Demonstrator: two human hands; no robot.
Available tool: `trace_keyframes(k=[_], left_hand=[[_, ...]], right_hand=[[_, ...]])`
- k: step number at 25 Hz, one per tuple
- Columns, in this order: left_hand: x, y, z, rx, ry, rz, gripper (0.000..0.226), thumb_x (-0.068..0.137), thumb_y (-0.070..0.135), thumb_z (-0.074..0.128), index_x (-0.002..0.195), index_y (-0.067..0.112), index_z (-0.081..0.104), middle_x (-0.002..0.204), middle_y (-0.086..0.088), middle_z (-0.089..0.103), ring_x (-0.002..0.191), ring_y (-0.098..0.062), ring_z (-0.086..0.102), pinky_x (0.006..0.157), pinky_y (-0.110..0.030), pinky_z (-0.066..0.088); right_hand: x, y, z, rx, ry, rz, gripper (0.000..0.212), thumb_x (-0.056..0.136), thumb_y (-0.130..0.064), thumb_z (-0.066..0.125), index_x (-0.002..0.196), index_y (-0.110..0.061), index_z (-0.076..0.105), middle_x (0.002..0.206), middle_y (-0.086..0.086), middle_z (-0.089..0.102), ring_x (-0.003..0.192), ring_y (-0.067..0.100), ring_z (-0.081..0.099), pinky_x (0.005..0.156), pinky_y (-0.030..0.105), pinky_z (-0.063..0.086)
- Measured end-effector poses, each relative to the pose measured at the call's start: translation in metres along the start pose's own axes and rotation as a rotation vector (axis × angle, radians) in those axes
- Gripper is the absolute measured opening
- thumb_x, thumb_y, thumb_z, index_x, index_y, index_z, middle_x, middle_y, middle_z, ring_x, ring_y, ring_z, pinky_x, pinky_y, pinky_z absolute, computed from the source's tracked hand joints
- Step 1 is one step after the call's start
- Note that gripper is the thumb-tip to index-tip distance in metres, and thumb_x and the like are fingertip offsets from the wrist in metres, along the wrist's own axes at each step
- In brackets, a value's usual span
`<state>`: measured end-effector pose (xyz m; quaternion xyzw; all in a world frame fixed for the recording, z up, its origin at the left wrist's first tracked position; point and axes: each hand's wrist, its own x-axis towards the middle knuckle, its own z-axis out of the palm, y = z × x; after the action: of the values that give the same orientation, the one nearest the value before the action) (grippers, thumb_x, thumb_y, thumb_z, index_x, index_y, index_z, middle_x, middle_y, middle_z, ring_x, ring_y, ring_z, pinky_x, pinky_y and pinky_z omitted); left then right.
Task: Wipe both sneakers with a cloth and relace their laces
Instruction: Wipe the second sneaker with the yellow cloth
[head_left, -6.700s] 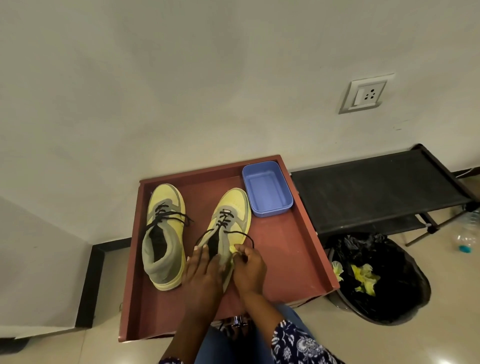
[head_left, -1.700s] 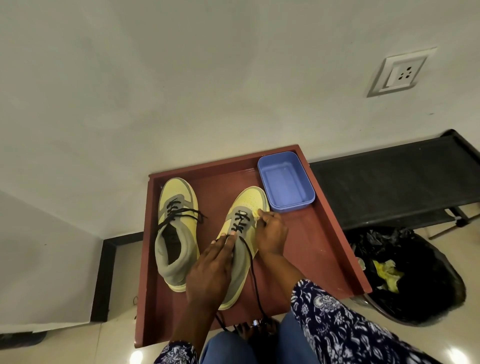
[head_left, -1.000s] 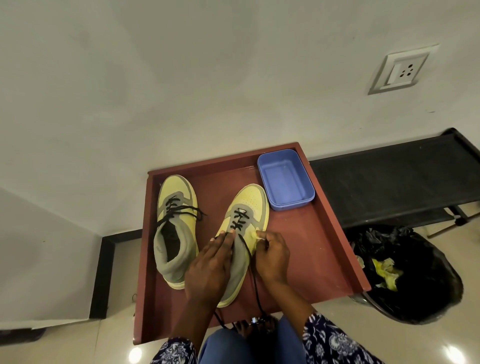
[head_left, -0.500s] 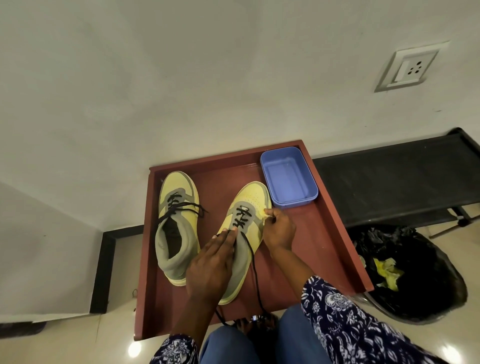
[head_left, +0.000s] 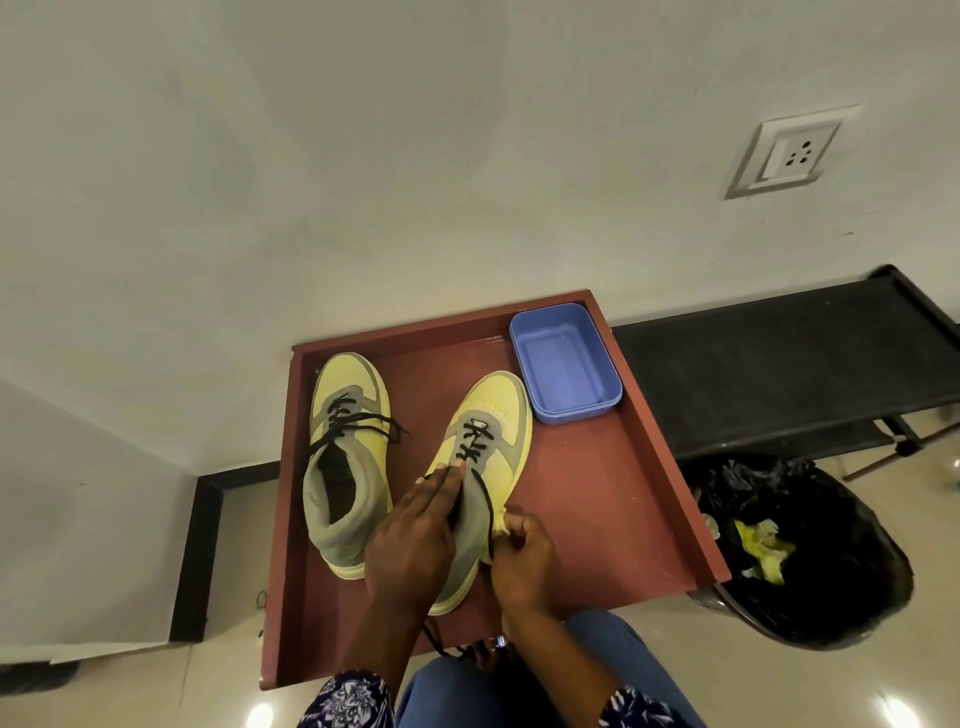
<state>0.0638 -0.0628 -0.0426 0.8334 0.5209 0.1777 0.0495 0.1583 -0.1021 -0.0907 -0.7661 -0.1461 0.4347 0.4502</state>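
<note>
R hand (head_left: 519, 564) w/ cloth (head_left: 500, 529), now heelward

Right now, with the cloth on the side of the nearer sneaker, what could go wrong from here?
The loose black lace runs right beside the yellow cloth pinched in the right hand; a wipe may snag it or drag it out of the eyelets. The left hand only rests on the right sneaker, so a hard rub could slide it toward the blue tub close to its toe.
</note>
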Motion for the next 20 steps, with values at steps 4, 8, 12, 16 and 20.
trace_keyframes(k=[4, 8, 12, 16, 20], left_hand=[[0.001, 0.001, -0.001, -0.017, -0.004, -0.006, 0.049, 0.076, 0.013, 0.035, 0.114, 0.017, 0.067, 0.108, 0.001, 0.071, 0.093, -0.016, 0.069, 0.066, -0.023, 0.056], [0.001, -0.001, -0.002, -0.021, -0.015, -0.016, 0.050, 0.076, 0.013, 0.035, 0.115, 0.019, 0.066, 0.109, 0.002, 0.070, 0.095, -0.016, 0.069, 0.066, -0.023, 0.056], [0.001, -0.001, -0.002, -0.027, -0.020, -0.020, 0.050, 0.078, 0.014, 0.035, 0.116, 0.019, 0.065, 0.110, 0.002, 0.070, 0.097, -0.016, 0.068, 0.068, -0.024, 0.056], [0.003, -0.001, -0.001, -0.030, -0.038, -0.036, 0.047, 0.079, 0.015, 0.035, 0.115, 0.018, 0.066, 0.108, 0.001, 0.071, 0.094, -0.017, 0.069, 0.065, -0.024, 0.056], [0.002, 0.000, -0.002, -0.022, -0.062, -0.047, 0.049, 0.078, 0.016, 0.034, 0.115, 0.017, 0.065, 0.107, 0.001, 0.071, 0.093, -0.019, 0.070, 0.062, -0.025, 0.057]], right_hand=[[0.028, -0.026, -0.004, -0.003, 0.072, 0.029, 0.019, 0.079, -0.002, 0.058, 0.085, -0.016, 0.067, 0.090, 0.008, 0.071, 0.088, 0.028, 0.065, 0.083, 0.039, 0.053], [0.066, -0.058, -0.007, -0.056, 0.119, -0.058, 0.016, 0.082, -0.008, 0.061, 0.094, -0.012, 0.071, 0.096, 0.011, 0.072, 0.090, 0.029, 0.065, 0.083, 0.040, 0.054], [0.081, -0.075, -0.010, -0.137, 0.078, -0.112, 0.023, 0.084, -0.005, 0.058, 0.103, -0.009, 0.070, 0.101, 0.011, 0.070, 0.093, 0.025, 0.062, 0.077, 0.029, 0.048], [0.056, -0.053, -0.008, -0.143, 0.060, -0.095, 0.029, 0.083, -0.002, 0.054, 0.108, -0.009, 0.067, 0.104, 0.011, 0.069, 0.096, 0.029, 0.062, 0.084, 0.035, 0.051], [0.023, -0.019, -0.001, -0.121, 0.027, -0.072, 0.032, 0.081, -0.004, 0.052, 0.109, -0.011, 0.066, 0.106, 0.008, 0.070, 0.099, 0.027, 0.063, 0.090, 0.038, 0.051]])
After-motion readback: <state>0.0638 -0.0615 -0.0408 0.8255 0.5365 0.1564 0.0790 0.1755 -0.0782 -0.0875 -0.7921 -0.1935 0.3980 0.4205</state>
